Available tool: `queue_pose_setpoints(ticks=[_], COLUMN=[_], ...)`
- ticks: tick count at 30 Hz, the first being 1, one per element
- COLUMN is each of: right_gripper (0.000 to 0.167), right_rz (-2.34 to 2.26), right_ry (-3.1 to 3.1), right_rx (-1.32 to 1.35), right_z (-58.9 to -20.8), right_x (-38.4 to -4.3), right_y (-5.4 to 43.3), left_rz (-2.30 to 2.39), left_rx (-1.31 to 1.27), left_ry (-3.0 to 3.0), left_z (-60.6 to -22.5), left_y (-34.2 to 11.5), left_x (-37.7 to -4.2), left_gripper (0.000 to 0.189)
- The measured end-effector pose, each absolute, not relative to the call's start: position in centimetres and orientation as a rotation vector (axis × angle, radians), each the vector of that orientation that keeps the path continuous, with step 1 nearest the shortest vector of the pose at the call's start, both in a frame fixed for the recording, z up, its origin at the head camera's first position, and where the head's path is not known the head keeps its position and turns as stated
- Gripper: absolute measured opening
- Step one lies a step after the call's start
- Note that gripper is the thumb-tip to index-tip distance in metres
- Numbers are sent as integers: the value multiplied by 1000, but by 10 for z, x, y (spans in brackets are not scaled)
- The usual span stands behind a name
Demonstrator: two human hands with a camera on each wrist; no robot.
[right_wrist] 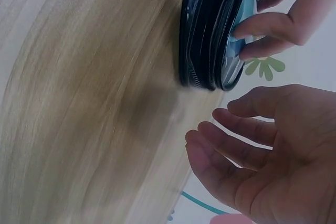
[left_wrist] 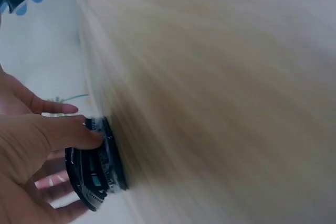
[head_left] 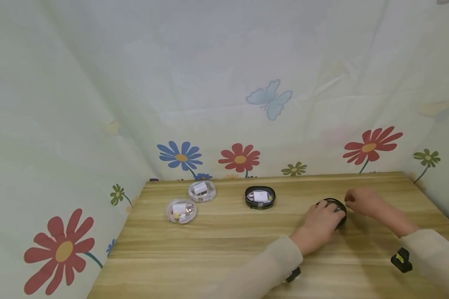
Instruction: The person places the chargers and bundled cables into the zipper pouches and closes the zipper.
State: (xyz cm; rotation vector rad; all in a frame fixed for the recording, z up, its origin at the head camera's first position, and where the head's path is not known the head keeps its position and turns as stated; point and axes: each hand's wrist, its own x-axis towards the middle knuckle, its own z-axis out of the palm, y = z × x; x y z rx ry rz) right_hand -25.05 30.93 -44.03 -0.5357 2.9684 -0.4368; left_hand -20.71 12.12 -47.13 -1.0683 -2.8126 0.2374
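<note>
A small black zip case (head_left: 343, 220) with a clear window sits at the right of the wooden table. My left hand (head_left: 319, 224) grips it, thumb on one side and fingers over the top. In the left wrist view, a zip runs along the side of the case (left_wrist: 89, 174); what lies inside is unclear. Just right of the case, my right hand (head_left: 364, 202) hovers with fingers loosely curved. The right wrist view shows a gap between that hand (right_wrist: 262, 150) and the case (right_wrist: 207, 35), with nothing in its fingers.
Another black oval case (head_left: 260, 206) with a white charger inside stands at the table's back middle. Two clear round cases (head_left: 168, 212) with white chargers lie further left. Behind and left of the table hangs a flower-patterned curtain (head_left: 209, 104).
</note>
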Motion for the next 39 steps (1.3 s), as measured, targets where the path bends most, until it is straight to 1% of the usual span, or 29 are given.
queue_pose_setpoints(ticks=[5, 9, 11, 13, 15, 18, 19, 23, 25, 26, 29, 32, 39], right_gripper=[12, 8, 9, 13, 18, 20, 21, 24, 24, 23, 17, 12, 6], right_rz=[-457, -440, -436, -459, -476, -518, -525, -567, -584, -606, -675, -723, -692], right_ry=[2977, 2961, 2948, 2904, 2855, 2757, 2735, 2692, 2683, 2673, 2638, 2628, 2724], right_rx=[-569, -701, -773, -850, -917, -1012, -1024, -1030, -1014, -1000, -985, -1001, -1112], right_z=[-444, -444, -445, -445, -447, -452, -454, -460, -462, -462, -461, -458, -462], right_x=[-254, -255, -256, -257, -259, -261, -261, -262, -263, -263, -263, -261, -259], right_y=[311, 312, 311, 310, 309, 307, 307, 310, 312, 313, 313, 312, 304], left_rz=[208, 189, 148, 88, 27, -17, -18, 33, 72, 85, 59, 12, 51], left_rx=[-1293, -1496, -1616, -1732, -1813, -1804, -1761, -1524, -1431, -1406, -1406, -1482, -1649], left_ry=[-2656, -2594, -2597, -2611, -2635, -2649, -2663, -2734, -2767, -2767, -2760, -2737, -2653], left_z=[-472, -471, -469, -465, -462, -460, -460, -464, -466, -467, -466, -464, -467], left_y=[104, 87, 79, 72, 69, 71, 73, 83, 85, 86, 85, 81, 70], left_x=[-220, -238, -248, -256, -261, -259, -256, -239, -233, -232, -233, -239, -250], left_gripper=[40, 38, 39, 34, 24, 10, 14, 49, 60, 62, 60, 59, 60])
